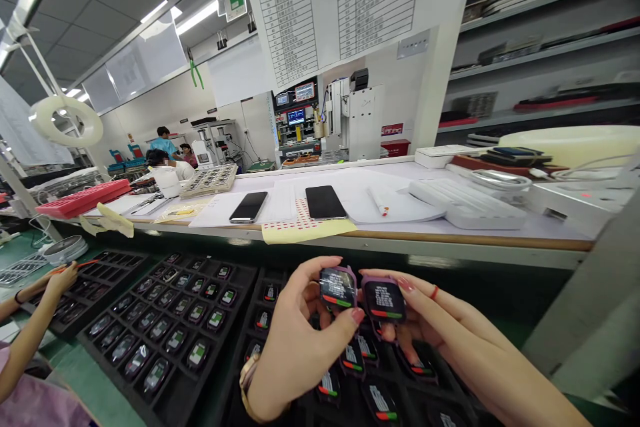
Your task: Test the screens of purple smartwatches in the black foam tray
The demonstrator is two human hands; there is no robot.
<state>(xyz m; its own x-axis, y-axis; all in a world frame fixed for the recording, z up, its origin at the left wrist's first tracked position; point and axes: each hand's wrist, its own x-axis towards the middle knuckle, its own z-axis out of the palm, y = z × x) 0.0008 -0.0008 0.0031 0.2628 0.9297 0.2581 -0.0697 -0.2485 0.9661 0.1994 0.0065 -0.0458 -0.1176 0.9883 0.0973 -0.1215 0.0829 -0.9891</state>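
My left hand (305, 333) pinches a small purple-cased watch body (338, 287), its lit screen facing me. My right hand (440, 327) holds a second purple watch body (384, 300) right beside the first, and the two nearly touch. Both hands hover over a black compartment tray (295, 293) filled with several more watch bodies, partly hidden under my hands. A second black tray (170, 320) with several watch bodies lies to the left.
A co-worker's hand (63, 277) at the far left holds a red pen over a third black tray (100, 283). On the raised shelf behind lie two phones (249, 207) (325, 202), a yellow sticker sheet (300, 227), a white keyboard (463, 203) and a red tray (85, 198). People sit in the background.
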